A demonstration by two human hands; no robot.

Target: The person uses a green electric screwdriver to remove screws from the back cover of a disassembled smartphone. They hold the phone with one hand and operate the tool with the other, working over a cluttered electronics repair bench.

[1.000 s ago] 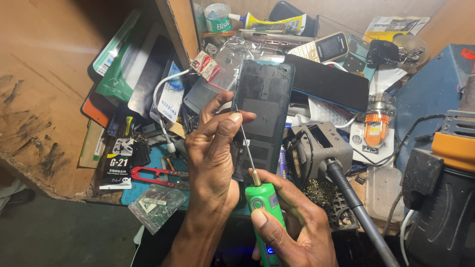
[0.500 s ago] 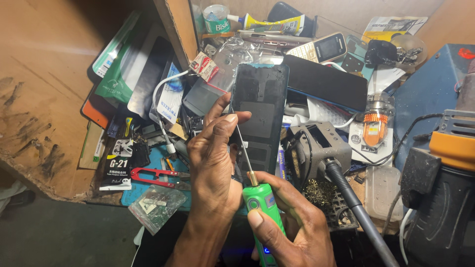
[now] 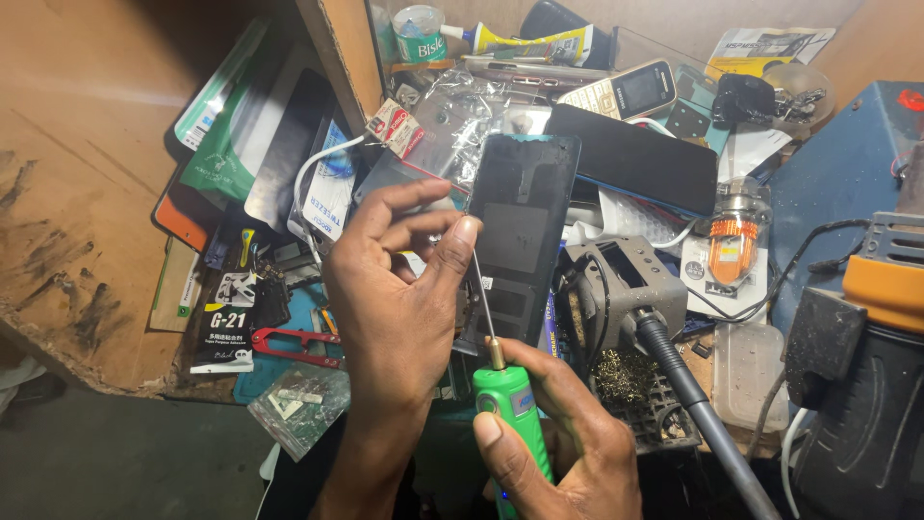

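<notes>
Crowding the desk are a blue machine, a soldering iron stand, a keypad phone and red-handled snips. A dark opened phone lies upright amid the clutter at the centre. The left hand rests at its left edge, its fingers pinching the thin metal shaft. The right hand grips the green screwdriver handle below, fingers clenched round it.

screwdriver tip hidden behind left fingers
</notes>
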